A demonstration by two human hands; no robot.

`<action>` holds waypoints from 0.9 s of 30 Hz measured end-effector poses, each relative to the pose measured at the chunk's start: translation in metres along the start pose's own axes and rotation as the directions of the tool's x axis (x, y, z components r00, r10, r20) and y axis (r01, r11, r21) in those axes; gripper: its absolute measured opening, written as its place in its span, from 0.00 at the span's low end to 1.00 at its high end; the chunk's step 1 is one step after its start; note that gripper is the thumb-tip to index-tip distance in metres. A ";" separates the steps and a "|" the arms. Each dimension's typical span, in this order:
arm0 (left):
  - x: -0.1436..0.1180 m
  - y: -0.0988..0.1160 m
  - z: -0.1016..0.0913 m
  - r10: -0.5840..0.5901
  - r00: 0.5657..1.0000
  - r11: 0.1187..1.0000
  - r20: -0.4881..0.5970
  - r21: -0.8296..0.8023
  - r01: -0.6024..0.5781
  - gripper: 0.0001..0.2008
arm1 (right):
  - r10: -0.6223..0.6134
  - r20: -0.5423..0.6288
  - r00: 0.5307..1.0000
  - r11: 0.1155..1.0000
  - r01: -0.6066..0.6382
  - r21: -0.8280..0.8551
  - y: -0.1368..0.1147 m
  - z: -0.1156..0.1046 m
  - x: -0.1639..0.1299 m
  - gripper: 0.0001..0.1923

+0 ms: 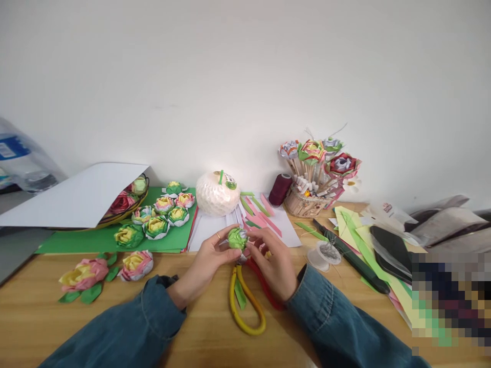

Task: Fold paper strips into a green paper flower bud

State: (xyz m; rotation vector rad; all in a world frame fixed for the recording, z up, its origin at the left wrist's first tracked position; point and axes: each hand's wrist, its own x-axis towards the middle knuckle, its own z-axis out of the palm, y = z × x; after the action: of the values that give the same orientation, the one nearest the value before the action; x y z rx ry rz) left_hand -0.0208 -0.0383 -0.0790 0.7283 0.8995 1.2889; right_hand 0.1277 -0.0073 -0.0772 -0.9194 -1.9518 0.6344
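Observation:
Between the fingertips of both hands I hold a small green paper flower (237, 238) with a little white on it, raised over the desk. My left hand (214, 251) pinches it from the left; a ring shows on one finger. From the other side my right hand (273, 260) closes on it with thumb and fingers. Beneath my hands lie scissors (247, 327) with one yellow and one red handle; their blades are hidden. A green paper strip (240, 294) shows inside the yellow loop.
Finished paper flowers (156, 227) sit on green sheets (88, 241) at left; two more, including a pink one (86, 275), lie nearer. A white-wrapped fruit (218, 194), paper strips (264, 214), dark thread spool (280, 189), flower-filled holder (307, 202), wire spool (324, 255) and dark cutter (351, 260) surround the hands.

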 end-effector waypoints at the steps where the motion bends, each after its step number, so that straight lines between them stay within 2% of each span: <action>1: 0.000 0.001 0.001 -0.004 1.000 1.000 -0.006 -0.005 0.004 0.27 | -0.009 -0.001 1.000 1.000 0.009 0.009 0.001 0.000 0.000 0.09; 6: -0.001 0.004 0.003 -0.014 1.000 1.000 -0.015 -0.009 0.014 0.27 | -0.020 0.013 1.000 0.999 0.020 0.040 0.001 -0.001 0.000 0.08; 10: -0.001 0.004 0.001 -0.002 1.000 1.000 -0.004 0.025 0.002 0.28 | 0.120 0.074 0.990 0.979 -0.131 0.156 -0.001 -0.005 0.005 0.06; 12: -0.001 0.004 0.001 0.005 1.000 0.999 -0.005 0.044 -0.005 0.28 | 0.220 0.151 0.964 0.929 -0.254 0.270 -0.002 -0.006 0.008 0.06; 15: -0.001 0.005 0.000 0.020 1.000 0.998 0.000 0.061 -0.020 0.27 | 0.343 0.271 0.900 0.788 -0.432 0.439 -0.001 -0.008 0.011 0.09; 17: -0.001 0.005 0.000 0.025 1.000 0.997 0.010 0.070 -0.025 0.27 | 0.381 0.330 0.864 0.714 -0.501 0.489 -0.001 -0.009 0.012 0.10; 18: -0.001 0.004 0.000 0.022 1.000 0.997 0.013 0.079 -0.023 0.28 | 0.383 0.348 0.856 0.706 -0.514 0.487 -0.002 -0.010 0.013 0.10; 20: 0.000 0.004 -0.001 0.013 1.000 0.995 0.017 0.099 -0.015 0.28 | 0.361 0.367 0.857 0.744 -0.502 0.441 -0.002 -0.013 0.014 0.09; 22: 0.000 0.003 -0.002 0.009 1.000 0.993 0.016 0.115 -0.011 0.29 | 0.308 0.361 0.880 0.824 -0.437 0.362 -0.003 -0.016 0.015 0.08; 25: 0.001 0.003 -0.003 0.002 1.000 0.992 0.019 0.124 -0.005 0.28 | 0.194 0.312 0.930 0.940 -0.267 0.211 -0.004 -0.018 0.015 0.08; 27: 0.001 0.002 -0.002 -0.009 1.000 0.991 0.017 0.135 0.006 0.28 | 0.118 0.251 0.961 0.988 -0.140 0.070 -0.004 -0.016 0.013 0.07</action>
State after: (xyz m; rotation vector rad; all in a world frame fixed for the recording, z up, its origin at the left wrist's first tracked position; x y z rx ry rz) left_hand -0.0237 -0.0372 -0.0785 0.8403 0.9814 1.2216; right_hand 0.1359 0.0020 -0.0603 -0.9560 -2.0742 0.9413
